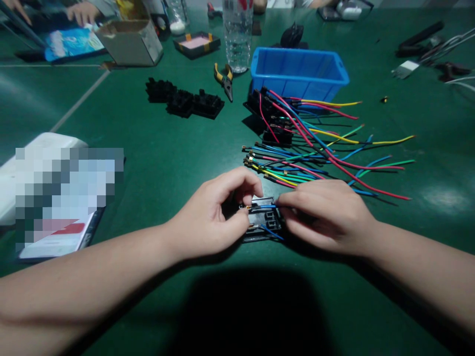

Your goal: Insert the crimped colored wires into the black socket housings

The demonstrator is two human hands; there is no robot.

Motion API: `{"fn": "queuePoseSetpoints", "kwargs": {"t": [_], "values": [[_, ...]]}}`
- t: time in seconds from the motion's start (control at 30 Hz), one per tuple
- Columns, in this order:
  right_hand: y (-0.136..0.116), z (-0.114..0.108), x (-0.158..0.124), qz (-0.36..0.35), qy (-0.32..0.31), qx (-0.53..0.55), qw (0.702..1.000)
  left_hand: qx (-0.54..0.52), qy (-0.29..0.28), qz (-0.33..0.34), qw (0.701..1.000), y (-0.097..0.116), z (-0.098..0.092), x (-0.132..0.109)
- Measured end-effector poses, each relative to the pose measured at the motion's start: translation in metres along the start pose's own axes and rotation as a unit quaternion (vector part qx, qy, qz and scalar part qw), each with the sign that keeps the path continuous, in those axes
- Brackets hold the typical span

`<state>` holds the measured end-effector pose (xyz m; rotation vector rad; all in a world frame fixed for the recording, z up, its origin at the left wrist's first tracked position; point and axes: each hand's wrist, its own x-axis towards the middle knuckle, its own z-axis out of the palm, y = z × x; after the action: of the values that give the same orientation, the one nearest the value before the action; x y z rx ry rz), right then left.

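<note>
My left hand [215, 212] is closed around the left side of a black plastic connector block [264, 222] that rests on the green table. My right hand [322, 215] pinches a blue wire [267, 206] whose metal tip lies over the top of the block. A second blue wire [270, 231] sticks out of the block's front. Just beyond my hands lies a fan of loose coloured wires [315, 158] in red, blue, yellow and green.
More black connector blocks [183, 101] and wired blocks [272, 123] lie farther back, by yellow-handled pliers [224, 79], a blue plastic bin [299, 71], a water bottle [237, 34] and a cardboard box [129, 42]. A phone and white object [55, 198] sit left. Another person's hands [79, 12] work far left.
</note>
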<state>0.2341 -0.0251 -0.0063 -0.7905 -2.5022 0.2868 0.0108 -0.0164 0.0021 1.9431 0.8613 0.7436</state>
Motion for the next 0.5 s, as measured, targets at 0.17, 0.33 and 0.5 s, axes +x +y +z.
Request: {"fn": "queuePoseSetpoints", "kwargs": {"t": [0.17,0.33,0.5], "values": [[0.0009,0.0003,-0.0011,-0.004,-0.002,-0.005,1.0,-0.004,0.002,0.003,1.0,-0.0001,-0.0004,-0.0003],[0.0012,0.0006,-0.002,-0.009,-0.003,-0.014,1.0,-0.03,-0.011,-0.03,0.999,0.0009,-0.001,0.0003],[0.0012,0.0011,-0.0025,-0.009,0.005,-0.013,1.0,-0.062,-0.019,-0.051,0.997,-0.0001,-0.0004,0.0008]]}}
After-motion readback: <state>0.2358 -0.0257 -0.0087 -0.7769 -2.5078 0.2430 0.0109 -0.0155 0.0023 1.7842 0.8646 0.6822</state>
